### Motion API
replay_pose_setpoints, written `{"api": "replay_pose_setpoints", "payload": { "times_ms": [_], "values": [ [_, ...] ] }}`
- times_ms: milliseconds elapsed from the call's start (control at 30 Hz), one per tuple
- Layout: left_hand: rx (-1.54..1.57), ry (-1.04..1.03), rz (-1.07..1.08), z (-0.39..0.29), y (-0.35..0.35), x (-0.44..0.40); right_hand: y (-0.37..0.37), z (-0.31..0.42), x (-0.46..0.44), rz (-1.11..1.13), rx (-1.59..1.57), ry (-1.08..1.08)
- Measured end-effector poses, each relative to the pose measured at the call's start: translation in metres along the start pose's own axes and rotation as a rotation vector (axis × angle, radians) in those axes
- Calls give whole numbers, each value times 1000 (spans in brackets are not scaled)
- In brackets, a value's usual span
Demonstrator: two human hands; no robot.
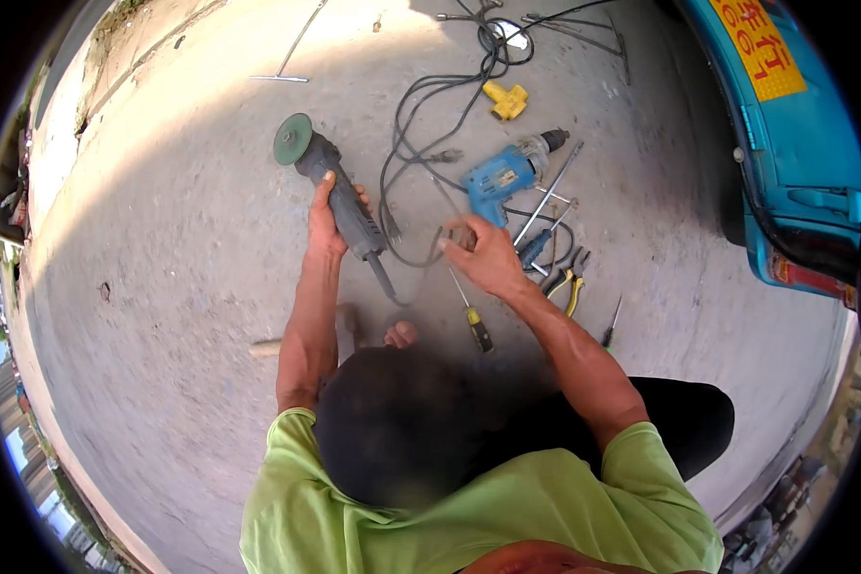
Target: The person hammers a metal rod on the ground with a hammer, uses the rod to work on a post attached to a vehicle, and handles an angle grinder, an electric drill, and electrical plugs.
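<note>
My left hand (327,218) is wrapped round the grey body of an angle grinder (356,218), which has a green disc (293,140) at its upper end. My right hand (483,256) has its fingers bent together at the grinder's dark power cord (417,298); they look pinched on it, though slightly blurred. Just beyond that hand lies a blue power drill (503,178). Below the fingers is a yellow-and-black screwdriver (479,331). Pliers (566,287) with yellow-and-black handles rest by my right forearm.
Tangled black cables (413,96) and a yellow plug adapter (505,99) lie ahead on the concrete. A T-handle wrench (283,75) is at upper left. A hammer's wooden handle (264,349) shows by my left forearm, a thin screwdriver (612,330) at right. A blue vehicle (804,134) stands at right.
</note>
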State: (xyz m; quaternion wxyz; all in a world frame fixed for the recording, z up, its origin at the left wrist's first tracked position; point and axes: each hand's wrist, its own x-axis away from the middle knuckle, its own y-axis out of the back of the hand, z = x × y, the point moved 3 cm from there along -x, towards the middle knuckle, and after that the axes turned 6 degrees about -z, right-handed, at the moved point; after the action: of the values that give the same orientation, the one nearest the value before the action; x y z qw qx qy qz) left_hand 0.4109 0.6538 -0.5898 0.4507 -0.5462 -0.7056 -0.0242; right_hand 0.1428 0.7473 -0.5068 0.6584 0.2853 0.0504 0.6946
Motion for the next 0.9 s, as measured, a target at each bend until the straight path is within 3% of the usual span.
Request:
{"api": "replay_pose_setpoints", "payload": {
  "times_ms": [33, 100, 233, 500, 633, 733, 833, 900],
  "values": [
    [-39, 32, -32, -6, 7, -7, 13, -4, -15, -9, 79, -2],
    [-76, 61, -36, -13, 28, -24, 43, -12, -49, -88, -63, -97],
    [-130, 68, -57, -22, 41, -32, 99, -23, -118, -208, 99, -141],
    [-333, 107, -229, -40, 48, -17, 114, -38, -175, -253, 544, 22],
    [-434, 54, -317, -36, 66, -19, 138, -46, -199, -376, 567, -24],
    [-564, -18, -429, -39, 67, -12, 149, -50, -211, -348, 556, -101],
    [-921, -225, -582, -38, 81, -10, 145, -61, -232, -295, 596, -54],
    [-1019, -231, -586, -38, 81, -7, 139, -65, -243, -284, 598, -40]
  ]
}}
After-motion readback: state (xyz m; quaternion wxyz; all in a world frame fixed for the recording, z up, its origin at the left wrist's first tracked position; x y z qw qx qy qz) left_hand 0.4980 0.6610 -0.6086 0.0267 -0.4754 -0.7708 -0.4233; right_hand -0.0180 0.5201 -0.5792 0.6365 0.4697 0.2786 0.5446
